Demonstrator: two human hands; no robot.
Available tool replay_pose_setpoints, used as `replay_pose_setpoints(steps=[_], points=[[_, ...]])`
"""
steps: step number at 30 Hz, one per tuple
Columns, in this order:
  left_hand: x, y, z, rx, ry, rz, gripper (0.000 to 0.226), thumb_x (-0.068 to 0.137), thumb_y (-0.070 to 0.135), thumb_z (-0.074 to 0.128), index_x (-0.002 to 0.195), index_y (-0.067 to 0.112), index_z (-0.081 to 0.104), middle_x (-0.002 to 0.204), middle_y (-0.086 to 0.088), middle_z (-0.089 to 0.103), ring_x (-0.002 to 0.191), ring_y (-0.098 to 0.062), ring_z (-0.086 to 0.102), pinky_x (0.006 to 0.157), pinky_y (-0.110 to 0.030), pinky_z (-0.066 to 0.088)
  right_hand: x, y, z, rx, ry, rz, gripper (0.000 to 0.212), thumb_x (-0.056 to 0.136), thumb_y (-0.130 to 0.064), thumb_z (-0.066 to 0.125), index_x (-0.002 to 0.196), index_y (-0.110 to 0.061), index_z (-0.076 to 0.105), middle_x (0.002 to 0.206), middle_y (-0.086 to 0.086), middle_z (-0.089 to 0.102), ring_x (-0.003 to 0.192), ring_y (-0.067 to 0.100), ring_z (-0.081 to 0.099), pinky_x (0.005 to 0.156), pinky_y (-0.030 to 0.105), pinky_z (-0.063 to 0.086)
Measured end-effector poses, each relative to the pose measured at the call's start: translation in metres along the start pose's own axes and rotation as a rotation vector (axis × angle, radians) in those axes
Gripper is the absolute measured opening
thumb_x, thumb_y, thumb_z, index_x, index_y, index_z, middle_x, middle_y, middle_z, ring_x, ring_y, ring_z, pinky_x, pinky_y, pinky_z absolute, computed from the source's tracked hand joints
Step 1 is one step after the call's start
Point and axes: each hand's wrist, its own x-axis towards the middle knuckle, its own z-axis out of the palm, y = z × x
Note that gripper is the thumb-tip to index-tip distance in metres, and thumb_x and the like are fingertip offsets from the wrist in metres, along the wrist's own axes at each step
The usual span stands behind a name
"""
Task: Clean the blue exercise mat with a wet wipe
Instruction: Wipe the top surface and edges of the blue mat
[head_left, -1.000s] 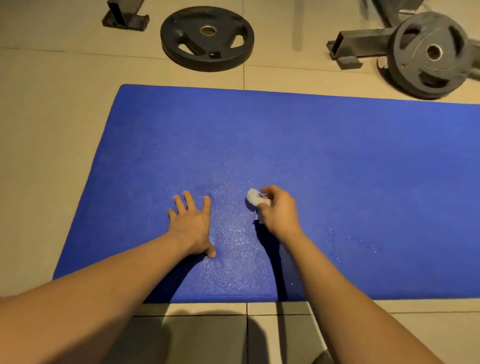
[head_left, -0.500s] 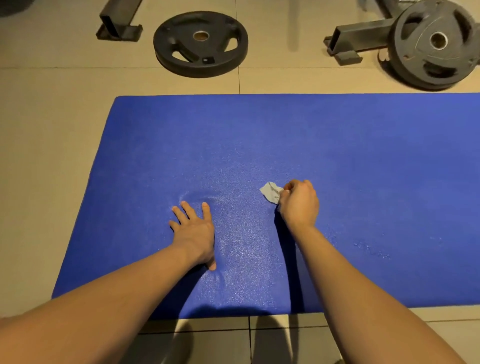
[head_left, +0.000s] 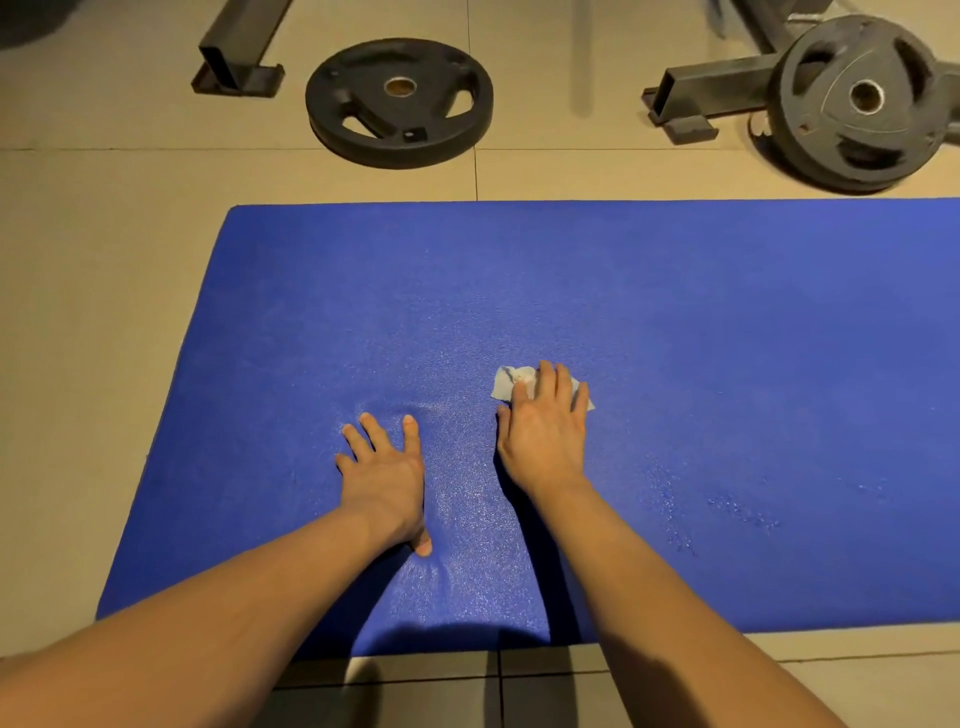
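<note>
Tile floor, beige, dim light. Blue exercise mat lies flat on it, filling the mid view; its left end is in shot, its right end runs off at 3 o'clock. Two dark weight plates off the mat: one flat on the floor at 12 o'clock, the other at 1–2 o'clock, propped vs. a steel frame tube. Second frame foot at 11 o'clock.

Both hands on the mat, near its front edge. L hand: released, palm down, fingers spread, pressing the mat. R hand: just beside it at 3 o'clock, fingers straight, pressing the wet wipe flat to the mat. Wipe is crumpled, pale, poking out past the fingertips at 11 and 2 o'clock. Shiny speckle on the mat btw. the hands; droplets at 4 o'clock of R hand.
</note>
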Motion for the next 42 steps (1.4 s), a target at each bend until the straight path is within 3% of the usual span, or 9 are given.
replay_pose_setpoints(steps=[4,9,18,22,28,32,37,40,42], points=[[0.000,0.002,-0.001,0.008,0.000,-0.009,0.166,0.053,0.054,0.097,0.157,0.012,-0.025,0.158,-0.040,-0.021,0.148,-0.060,-0.008,0.120,-0.064,0.021,-0.013,-0.012,0.011,0.073,-0.127,-0.054,0.079,0.105,-0.053,0.033,0.158,0.003,0.019,0.167,0.023,0.010,0.155,0.036,0.004,0.126,0.050,0.007],[0.000,0.001,-0.002,0.016,0.010,-0.001,0.167,0.052,0.056,0.097,0.157,0.011,-0.025,0.158,-0.041,-0.020,0.148,-0.061,-0.008,0.120,-0.064,0.021,-0.025,-0.013,0.023,0.073,-0.103,-0.115,0.082,0.099,-0.067,0.014,0.163,-0.015,0.008,0.169,0.015,0.002,0.157,0.030,-0.003,0.126,0.049,0.006],[0.000,-0.001,-0.001,0.018,0.021,0.010,0.168,0.051,0.059,0.096,0.157,0.013,-0.026,0.158,-0.040,-0.020,0.148,-0.061,-0.007,0.121,-0.062,0.022,-0.032,0.076,0.014,0.000,-0.023,0.128,0.085,0.098,-0.066,0.008,0.160,-0.009,0.021,0.168,0.010,0.015,0.156,0.028,0.010,0.125,0.049,0.015],[-0.001,0.000,-0.001,0.020,0.023,0.006,0.168,0.050,0.058,0.096,0.157,0.013,-0.026,0.158,-0.040,-0.020,0.148,-0.061,-0.007,0.120,-0.063,0.022,-0.031,0.069,0.010,0.083,-0.014,0.268,0.092,0.096,-0.066,0.010,0.160,0.000,0.014,0.167,0.018,0.018,0.155,0.033,0.015,0.125,0.050,0.016],[-0.001,0.001,-0.001,0.026,0.032,-0.008,0.169,0.049,0.060,0.096,0.156,0.014,-0.027,0.159,-0.039,-0.019,0.149,-0.060,-0.007,0.121,-0.061,0.023,-0.061,-0.018,0.025,0.090,-0.080,-0.057,0.084,0.102,-0.060,0.018,0.159,0.002,0.013,0.168,0.020,0.010,0.156,0.034,0.004,0.126,0.048,0.012],[-0.002,0.000,-0.002,0.028,0.024,-0.006,0.169,0.051,0.061,0.095,0.156,0.015,-0.029,0.159,-0.038,-0.020,0.149,-0.060,-0.009,0.121,-0.062,0.022,-0.061,0.016,0.020,0.010,-0.093,-0.207,0.081,0.103,-0.061,0.021,0.159,-0.003,0.023,0.168,0.013,0.016,0.156,0.026,0.010,0.126,0.048,0.013],[-0.002,-0.001,-0.003,0.027,0.020,-0.004,0.169,0.051,0.060,0.095,0.156,0.016,-0.029,0.159,-0.038,-0.020,0.149,-0.059,-0.009,0.121,-0.062,0.022,-0.058,0.096,0.011,-0.029,-0.025,0.131,0.084,0.100,-0.062,0.022,0.156,0.000,0.028,0.164,0.014,0.028,0.153,0.030,0.021,0.124,0.050,0.019],[-0.002,-0.001,-0.002,0.027,0.026,-0.008,0.169,0.050,0.060,0.096,0.156,0.017,-0.028,0.159,-0.037,-0.020,0.149,-0.059,-0.009,0.120,-0.062,0.021,-0.055,0.083,0.008,0.055,0.002,0.332,0.090,0.097,-0.062,0.020,0.151,0.009,0.032,0.160,0.025,0.031,0.149,0.039,0.027,0.120,0.054,0.026],[-0.002,0.000,-0.002,0.017,0.021,-0.008,0.169,0.050,0.059,0.096,0.156,0.017,-0.028,0.159,-0.037,-0.021,0.149,-0.059,-0.010,0.121,-0.062,0.020,-0.061,0.050,0.011,0.113,0.020,0.293,0.090,0.098,-0.061,0.023,0.151,0.011,0.030,0.160,0.028,0.028,0.150,0.041,0.025,0.122,0.053,0.025]])
